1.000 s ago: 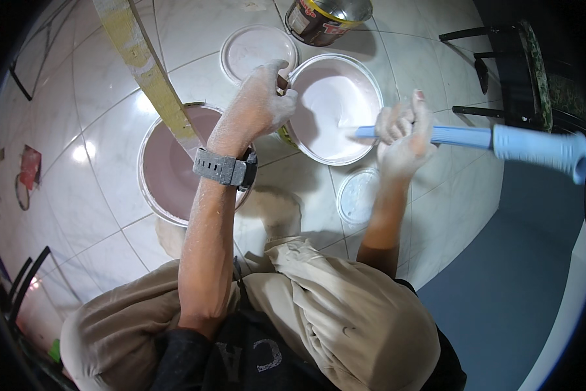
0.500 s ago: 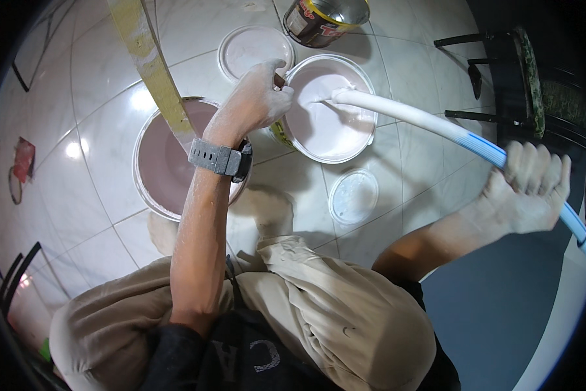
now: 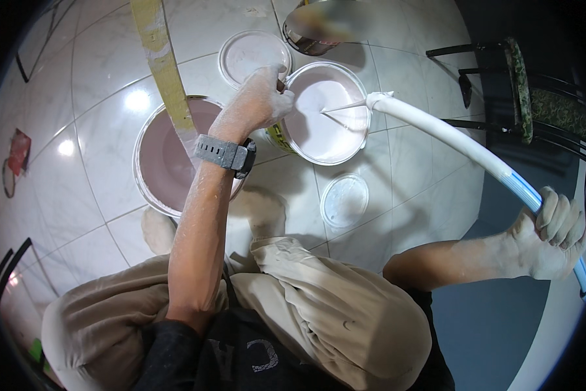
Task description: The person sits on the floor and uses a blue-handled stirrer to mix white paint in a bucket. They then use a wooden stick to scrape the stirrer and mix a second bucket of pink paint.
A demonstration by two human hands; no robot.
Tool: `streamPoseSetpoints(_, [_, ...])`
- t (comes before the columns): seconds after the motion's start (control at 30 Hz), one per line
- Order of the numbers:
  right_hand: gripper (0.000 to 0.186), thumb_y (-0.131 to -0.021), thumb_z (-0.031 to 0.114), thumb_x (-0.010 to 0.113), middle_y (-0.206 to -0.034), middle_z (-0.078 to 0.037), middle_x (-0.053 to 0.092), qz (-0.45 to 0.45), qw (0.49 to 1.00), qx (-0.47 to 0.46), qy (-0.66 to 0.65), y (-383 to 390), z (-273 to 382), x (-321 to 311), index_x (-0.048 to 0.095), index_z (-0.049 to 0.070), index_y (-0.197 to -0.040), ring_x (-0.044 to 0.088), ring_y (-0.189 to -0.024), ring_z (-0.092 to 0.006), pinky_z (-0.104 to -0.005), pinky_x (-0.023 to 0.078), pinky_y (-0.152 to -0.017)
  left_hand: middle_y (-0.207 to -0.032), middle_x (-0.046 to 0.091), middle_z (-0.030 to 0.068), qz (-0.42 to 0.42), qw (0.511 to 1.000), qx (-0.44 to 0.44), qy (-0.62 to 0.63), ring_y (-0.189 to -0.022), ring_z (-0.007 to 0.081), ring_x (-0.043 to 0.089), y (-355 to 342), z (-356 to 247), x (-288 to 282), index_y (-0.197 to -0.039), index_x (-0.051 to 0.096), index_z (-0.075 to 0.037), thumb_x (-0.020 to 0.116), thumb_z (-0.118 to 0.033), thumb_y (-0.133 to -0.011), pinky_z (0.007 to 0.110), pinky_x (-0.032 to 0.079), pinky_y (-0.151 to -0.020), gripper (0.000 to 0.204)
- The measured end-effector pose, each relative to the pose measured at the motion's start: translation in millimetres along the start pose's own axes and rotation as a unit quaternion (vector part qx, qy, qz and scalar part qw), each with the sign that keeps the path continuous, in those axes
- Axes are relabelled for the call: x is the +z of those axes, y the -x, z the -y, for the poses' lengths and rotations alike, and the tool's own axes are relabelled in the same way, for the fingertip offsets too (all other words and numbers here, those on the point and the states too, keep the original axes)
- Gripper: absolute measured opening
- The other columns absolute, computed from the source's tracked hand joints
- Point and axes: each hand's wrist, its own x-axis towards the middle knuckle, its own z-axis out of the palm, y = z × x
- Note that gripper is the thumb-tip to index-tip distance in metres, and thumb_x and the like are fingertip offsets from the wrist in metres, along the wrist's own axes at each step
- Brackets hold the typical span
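My left hand [image 3: 267,98] is closed at the left rim of a smaller white bucket [image 3: 359,137] of pale pink liquid, round a small brown piece I cannot make out. My right hand [image 3: 553,231] grips a long blue-and-white tube [image 3: 462,146] at the far right; its white-coated upper end hangs by the bucket's right rim, with a thick strand running down into the liquid. A larger bucket [image 3: 143,166] with darker pink liquid stands left, partly behind my left forearm, with a yellow, smeared board [image 3: 162,68] upright in it.
A coated lid [image 3: 254,55] lies behind the smaller bucket, a small clear lid [image 3: 345,199] in front. A dark tin [image 3: 306,36] is at the top. Camouflage-patterned chair [image 3: 553,114] at right, red object [image 3: 19,150] at left. My bare feet and bent legs are below.
My right hand has moved right and down along with the tube, whose end has risen out of the liquid to the bucket's right rim. My left hand stays at the left rim.
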Motion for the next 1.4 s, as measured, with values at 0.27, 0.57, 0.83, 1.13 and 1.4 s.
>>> streamPoseSetpoints(0.27, [0.036, -0.09, 0.021, 0.029, -0.043, 0.001, 0.025, 0.035, 0.999, -0.001, 0.006, 1, 15, -3, 0.03, 0.018, -0.054, 0.017, -0.032, -0.009, -0.0241, 0.022, -0.036, -0.096, 0.065, 0.0304, 0.026, 0.999, 0.003, -0.04, -0.09, 0.0366, 0.066, -2, 1, -3, -0.118, 0.053, 0.01, 0.056, -0.011, -0.077, 0.039, 0.051, -0.083, 0.046])
streamPoseSetpoints(0.57, [0.038, -0.092, 0.022, 0.027, -0.042, 0.002, 0.025, 0.058, 0.998, 0.019, -0.001, 1, 17, 5, 0.031, 0.019, -0.054, 0.016, -0.032, -0.0089, -0.0249, 0.022, -0.036, -0.101, 0.065, 0.0297, 0.049, 0.997, -0.007, -0.057, -0.093, 0.0339, 0.067, -6, 0, -2, -0.129, 0.049, 0.009, 0.057, -0.012, -0.079, 0.037, 0.052, -0.085, 0.055])
streamPoseSetpoints(0.83, [0.043, -0.098, 0.019, 0.028, -0.044, 0.003, 0.027, -0.041, 0.998, 0.009, 0.053, 10, -22, 24, 0.032, 0.02, -0.055, 0.018, -0.033, -0.0079, -0.0238, 0.021, -0.034, -0.104, 0.065, 0.0292, 0.05, 0.997, -0.027, -0.051, -0.094, 0.0331, 0.066, -3, -1, -6, -0.13, 0.048, 0.009, 0.057, -0.011, -0.079, 0.037, 0.051, -0.087, 0.055])
streamPoseSetpoints(1.13, [0.042, -0.097, 0.018, 0.044, -0.049, 0.006, 0.025, -0.261, 0.905, 0.307, 0.134, 88, -191, 101, 0.032, 0.015, -0.058, 0.017, -0.038, -0.0055, -0.0252, 0.013, -0.037, -0.103, 0.065, 0.0284, 0.045, 0.997, -0.016, -0.054, -0.095, 0.034, 0.066, 0, -1, -5, -0.129, 0.049, 0.008, 0.056, -0.011, -0.081, 0.037, 0.051, -0.087, 0.052])
streamPoseSetpoints(1.4, [0.045, -0.092, 0.017, 0.052, -0.047, 0.005, 0.024, -0.145, 0.97, 0.196, 0.021, 64, -258, 61, 0.028, 0.016, -0.055, 0.018, -0.039, -0.0056, -0.0257, 0.015, -0.039, -0.105, 0.064, 0.0279, 0.046, 0.996, -0.015, -0.076, -0.097, 0.0352, 0.064, 2, -15, -5, -0.127, 0.051, 0.008, 0.054, -0.01, -0.081, 0.039, 0.05, -0.088, 0.049])
